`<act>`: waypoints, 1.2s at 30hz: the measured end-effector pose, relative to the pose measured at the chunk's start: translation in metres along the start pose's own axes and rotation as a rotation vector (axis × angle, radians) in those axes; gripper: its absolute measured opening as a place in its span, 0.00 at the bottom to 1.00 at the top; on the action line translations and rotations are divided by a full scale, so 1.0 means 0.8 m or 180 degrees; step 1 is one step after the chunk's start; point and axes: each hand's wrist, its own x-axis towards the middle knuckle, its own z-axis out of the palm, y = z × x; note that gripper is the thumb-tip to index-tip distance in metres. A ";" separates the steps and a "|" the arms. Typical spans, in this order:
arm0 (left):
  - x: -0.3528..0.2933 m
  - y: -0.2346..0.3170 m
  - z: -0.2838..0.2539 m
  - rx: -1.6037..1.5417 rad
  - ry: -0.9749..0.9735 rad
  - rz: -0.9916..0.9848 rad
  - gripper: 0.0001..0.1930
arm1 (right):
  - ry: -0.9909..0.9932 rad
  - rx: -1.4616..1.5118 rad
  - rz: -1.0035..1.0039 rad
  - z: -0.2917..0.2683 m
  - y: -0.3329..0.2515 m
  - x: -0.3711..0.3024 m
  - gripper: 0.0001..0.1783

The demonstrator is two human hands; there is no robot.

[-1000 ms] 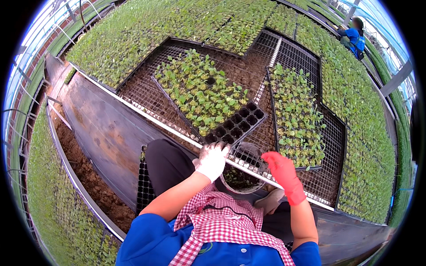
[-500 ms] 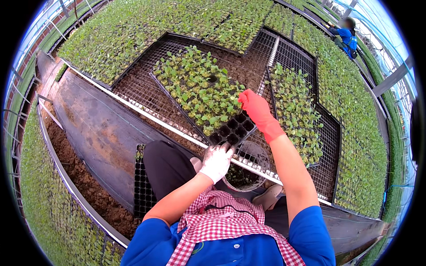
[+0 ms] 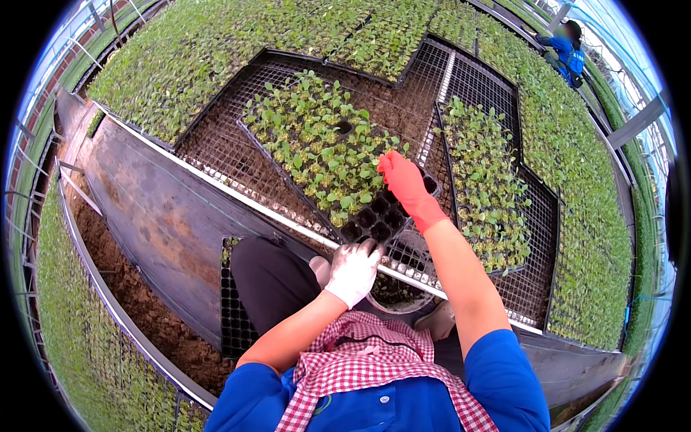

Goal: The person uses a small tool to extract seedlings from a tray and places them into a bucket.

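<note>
A black seedling tray [image 3: 374, 222] lies at a slant in front of me, with bare cells at its near end and leafy green seedlings [image 3: 311, 137] over the rest. My left hand [image 3: 353, 272], in a soiled white glove, has its fingers curled at the tray's near corner. Over the tray's right side, my right hand [image 3: 404, 183] wears a red rubber glove. Its fingertips are pinched together beside the seedlings bordering the bare cells; whatever they hold is too small to make out. Below the tray, between my legs, stands a round bucket [image 3: 394, 308] with dark bits and leaves inside.
A second seedling tray [image 3: 484, 183] lies to the right on the wire-mesh bench [image 3: 216, 147]. Dense seedlings surround the mesh. A white rail [image 3: 288, 216] edges the bench near me. Beside my left knee is a black cell tray [image 3: 236, 309]. Another person [image 3: 568, 54] works at the far right.
My right hand has moved slightly left and down, closer to the seedlings beside the bare cells. My left hand stays at the tray's near corner. The view has shifted a little.
</note>
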 end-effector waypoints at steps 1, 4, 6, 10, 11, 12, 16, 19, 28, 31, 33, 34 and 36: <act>0.000 -0.001 0.001 0.0009 -0.0003 -0.0006 0.13 | 0.0086 0.0656 0.0281 -0.001 0.005 -0.001 0.16; 0.000 -0.001 0.002 -0.0017 0.0057 0.0022 0.12 | 0.0206 0.1634 0.0729 -0.010 0.023 -0.013 0.16; 0.001 -0.001 0.001 0.0001 0.0051 -0.0010 0.12 | 0.0259 0.1950 0.0889 -0.013 0.032 -0.020 0.17; 0.002 0.000 0.004 0.0042 -0.0039 0.0007 0.11 | 0.0417 0.2455 0.0861 -0.008 0.050 -0.030 0.17; 0.002 -0.001 0.003 0.0057 -0.0044 0.0014 0.11 | 0.0439 0.2535 0.0836 -0.008 0.049 -0.033 0.17; 0.001 -0.001 0.003 0.0042 -0.0014 0.0033 0.11 | 0.0462 0.2613 0.0811 -0.007 0.048 -0.037 0.17; 0.002 0.000 0.000 0.0006 -0.0110 0.0023 0.12 | 0.0599 0.2784 0.0677 0.000 0.055 -0.042 0.19; 0.002 0.003 0.002 0.0027 -0.0125 0.0044 0.13 | 0.0753 0.2797 0.0504 -0.009 0.055 -0.046 0.19; 0.009 0.039 -0.014 -0.0021 0.0008 0.0124 0.19 | 0.1056 0.3322 0.0252 -0.094 0.042 -0.122 0.19; 0.028 0.065 -0.016 -0.0443 -0.0013 0.0637 0.17 | 0.1450 0.3046 0.0421 -0.163 0.061 -0.157 0.22; 0.050 0.085 -0.008 -0.0561 0.0021 0.0930 0.17 | 0.1750 0.2745 0.0438 -0.213 0.092 -0.185 0.22; 0.063 0.097 -0.004 -0.0627 0.0095 0.1108 0.17 | 0.1872 0.2582 0.0475 -0.237 0.110 -0.199 0.22; 0.094 0.128 0.003 -0.0629 -0.0051 0.1391 0.17 | 0.2085 0.2312 0.0538 -0.275 0.154 -0.226 0.21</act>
